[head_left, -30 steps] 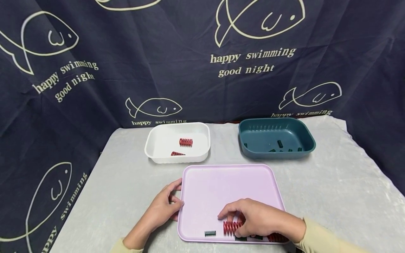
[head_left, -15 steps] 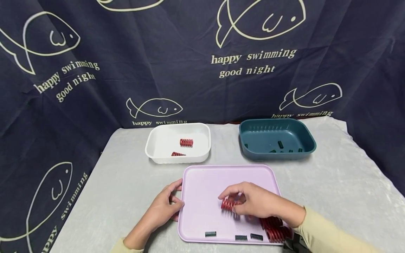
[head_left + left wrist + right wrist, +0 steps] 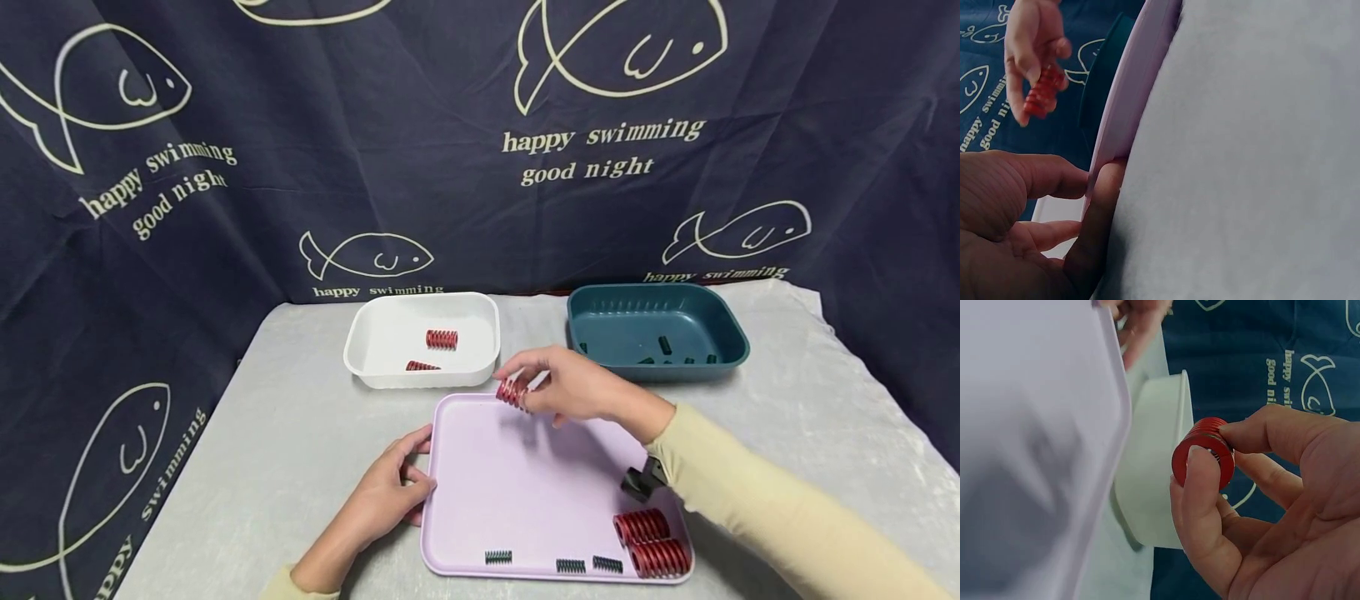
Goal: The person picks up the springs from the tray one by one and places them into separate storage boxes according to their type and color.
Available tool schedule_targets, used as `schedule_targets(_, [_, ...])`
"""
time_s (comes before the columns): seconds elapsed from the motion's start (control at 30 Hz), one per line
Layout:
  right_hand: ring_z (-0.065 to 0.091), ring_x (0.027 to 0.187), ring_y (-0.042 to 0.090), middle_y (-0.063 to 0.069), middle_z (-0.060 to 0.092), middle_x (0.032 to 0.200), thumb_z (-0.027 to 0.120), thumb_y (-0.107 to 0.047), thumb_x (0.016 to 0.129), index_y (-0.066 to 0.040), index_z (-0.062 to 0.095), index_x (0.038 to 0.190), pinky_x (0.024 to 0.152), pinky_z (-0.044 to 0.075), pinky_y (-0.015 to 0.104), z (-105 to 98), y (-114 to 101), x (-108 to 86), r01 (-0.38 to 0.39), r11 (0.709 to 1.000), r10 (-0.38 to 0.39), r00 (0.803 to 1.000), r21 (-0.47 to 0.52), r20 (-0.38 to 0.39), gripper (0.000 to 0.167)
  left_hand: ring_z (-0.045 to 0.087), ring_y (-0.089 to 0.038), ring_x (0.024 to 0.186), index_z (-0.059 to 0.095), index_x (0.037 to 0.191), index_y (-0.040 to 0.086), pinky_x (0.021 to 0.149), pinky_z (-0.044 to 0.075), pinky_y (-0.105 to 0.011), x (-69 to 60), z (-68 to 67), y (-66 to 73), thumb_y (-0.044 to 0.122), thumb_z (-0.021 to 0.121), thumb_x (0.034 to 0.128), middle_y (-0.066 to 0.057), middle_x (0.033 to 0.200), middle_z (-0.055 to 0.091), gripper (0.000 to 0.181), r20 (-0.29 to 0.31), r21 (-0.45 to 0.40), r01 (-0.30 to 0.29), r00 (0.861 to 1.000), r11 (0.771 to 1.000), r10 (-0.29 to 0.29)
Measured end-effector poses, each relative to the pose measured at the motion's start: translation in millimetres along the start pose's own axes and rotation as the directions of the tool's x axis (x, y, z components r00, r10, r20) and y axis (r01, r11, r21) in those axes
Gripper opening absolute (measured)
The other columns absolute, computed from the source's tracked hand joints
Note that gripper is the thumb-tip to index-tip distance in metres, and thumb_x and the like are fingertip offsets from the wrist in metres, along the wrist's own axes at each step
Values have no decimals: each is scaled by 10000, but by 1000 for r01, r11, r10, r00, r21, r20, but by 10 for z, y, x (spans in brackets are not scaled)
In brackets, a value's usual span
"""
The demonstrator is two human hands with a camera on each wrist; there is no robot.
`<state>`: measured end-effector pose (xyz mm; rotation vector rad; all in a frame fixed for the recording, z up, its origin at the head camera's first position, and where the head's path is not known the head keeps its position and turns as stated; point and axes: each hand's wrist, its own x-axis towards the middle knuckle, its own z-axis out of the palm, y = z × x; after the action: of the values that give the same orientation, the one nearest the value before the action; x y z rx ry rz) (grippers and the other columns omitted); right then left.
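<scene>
Spring [image 3: 512,393], red, pinched in right grip [image 3: 573,385], just carried up over far rim of lilac tray [image 3: 480,467]; left grip [image 3: 386,483] still pinching tray edge; white bin [image 3: 457,377] now left of right grip, carry looks midway

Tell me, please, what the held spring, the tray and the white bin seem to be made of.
Held spring: probably metal with a red coating, judging by its evenly coloured coils.
Tray: likely plastic, matte lilac, with a smooth moulded rim.
White bin: likely plastic, smooth, with rounded corners; gloss unclear.
</scene>
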<state>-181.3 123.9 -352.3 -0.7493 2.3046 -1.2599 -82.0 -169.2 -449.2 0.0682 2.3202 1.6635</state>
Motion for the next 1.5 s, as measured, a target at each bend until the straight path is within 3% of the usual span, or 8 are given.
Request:
schedule_targets(0.47, [695,862,234,143,687,1126,688,9,917,-129,696,1313,574,630,442,-108,-92,640,-116,993,117,993,34,-30,420,624,-232,845,415,1558,48,493,610,-403,8,4,-20,-75,676,879,-169,1392,484,738,-2,-9,2,1000,1000,-2])
schedule_targets(0.67, [690,862,239,135,708,1094,652,8,908,-111,686,1326,629,636,503,-24,-221,955,-118,992,119,992,42,-29,435,622,-231,847,423,1552,47,493,611,-403,-3,-1,-21,-79,680,874,-167,1385,487,736,-10,-11,8,1000,1000,-8])
schedule_targets(1.0, [684,788,186,102,745,972,662,6,898,-127,716,1279,648,639,498,201,-342,1395,-115,992,119,990,53,-78,407,625,-233,861,427,1553,57,496,613,-401,5,-5,-28,-71,680,875,-161,1388,487,736,-8,-9,0,1000,1000,-1])
schedule_targets(1.2, [692,746,293,96,712,907,661,7,902,-89,693,1310,656,641,482,361,-309,1556,-151,987,156,983,55,-94,421,625,-220,851,432,1549,54,486,608,-400,-4,-7,-18,-74,683,869,-157,1385,489,737,-13,-25,-2,1000,1000,2])
schedule_targets(1.37, [661,650,231,66,660,899,683,-12,909,-118,713,1272,587,628,376,475,-269,1621,-196,981,196,976,4,-98,380,626,-215,846,430,1549,45,475,602,-401,-21,-5,-13,-78,685,869,-156,1388,489,737,-15,-51,-8,1000,999,8])
schedule_targets(1.5, [667,669,228,66,649,941,695,-25,900,-116,721,1263,593,615,342,526,-235,1638,-196,979,189,975,-58,-113,375,624,-209,851,422,1554,49,478,604,-401,-20,-7,-17,-77,681,875,-154,1396,485,738,-9,-44,-12,1000,999,11])
